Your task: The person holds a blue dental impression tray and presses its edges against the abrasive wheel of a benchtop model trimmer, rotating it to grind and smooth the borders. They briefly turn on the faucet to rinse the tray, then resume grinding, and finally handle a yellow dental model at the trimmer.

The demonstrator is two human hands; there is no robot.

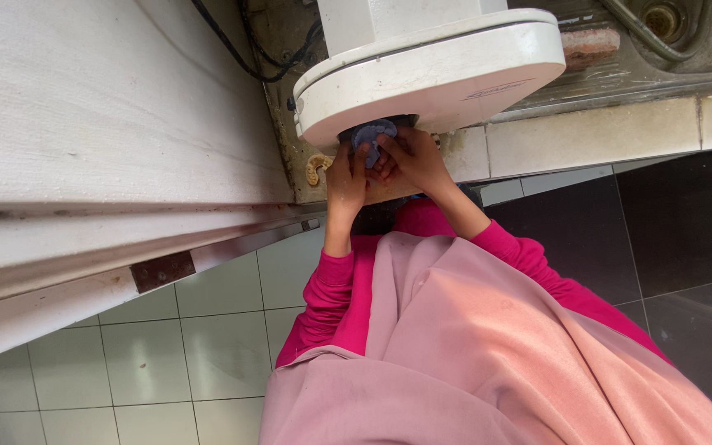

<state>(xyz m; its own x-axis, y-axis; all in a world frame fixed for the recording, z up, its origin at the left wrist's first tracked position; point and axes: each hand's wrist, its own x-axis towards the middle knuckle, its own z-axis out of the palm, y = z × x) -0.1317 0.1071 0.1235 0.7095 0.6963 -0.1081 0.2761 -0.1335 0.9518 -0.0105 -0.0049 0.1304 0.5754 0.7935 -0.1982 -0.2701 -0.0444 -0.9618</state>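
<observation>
Head view, looking down. One grey-blue cloth point(372, 132) sits bunched beneath the overhanging rim of a single white appliance point(430, 74), at the front edge of the tiled counter point(587, 136). Two hands meet there: the left hand point(345, 177), fingers curled shut, pinches the cloth's lower edge; the right hand point(418, 161) presses bent fingers onto it. A white door point(109, 107) crowds the left side; dark floor tiles point(677, 239) lie open to the right.

cloth point(370, 132): dark blue-grey | appliance point(430, 74): white | sleeves point(327, 297): bright pink | floor tiles point(150, 363): white
</observation>
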